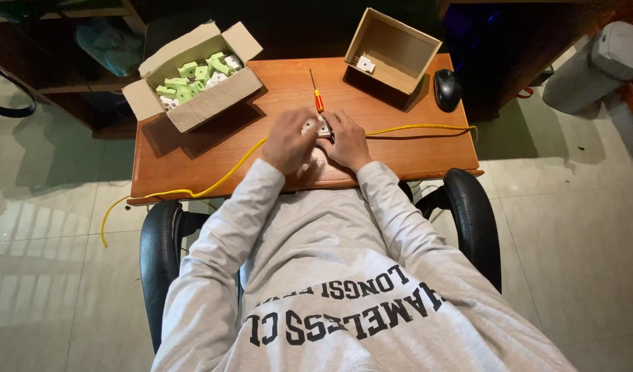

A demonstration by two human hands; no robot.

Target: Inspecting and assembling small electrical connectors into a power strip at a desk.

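Both hands meet at the middle of the counter (192, 155), close to the near edge. The left hand (289, 141) and the right hand (347, 141) close from either side on a small white part (322, 128), of which only a corner shows between the fingers. The two-sided grip appears to steady the piece while it is worked; what the fingertips do underneath is hidden. Neither hand is free.

A yellow cable (413, 128) runs across the counter and passes under the hands at the part. One length trails off the left front edge toward the floor; the other runs right to the far edge. The part sits on the cable's line, which suggests the two belong together at that point, though the joint itself cannot be seen.

A screwdriver (316, 93) with an orange handle lies just beyond the hands, shaft pointing away, within easy reach and touched by neither hand.

At the far left corner an open cardboard box (213, 100) holds many green and white pieces, evidently stock. At the far right a second open box (399, 58) stands tilted and holds a single white piece (365, 64); the separation looks like sorting by stage. A black mouse (447, 89) sits beside it.

The person sits in a black armchair (475, 220), forearms resting at the counter's edge for support.
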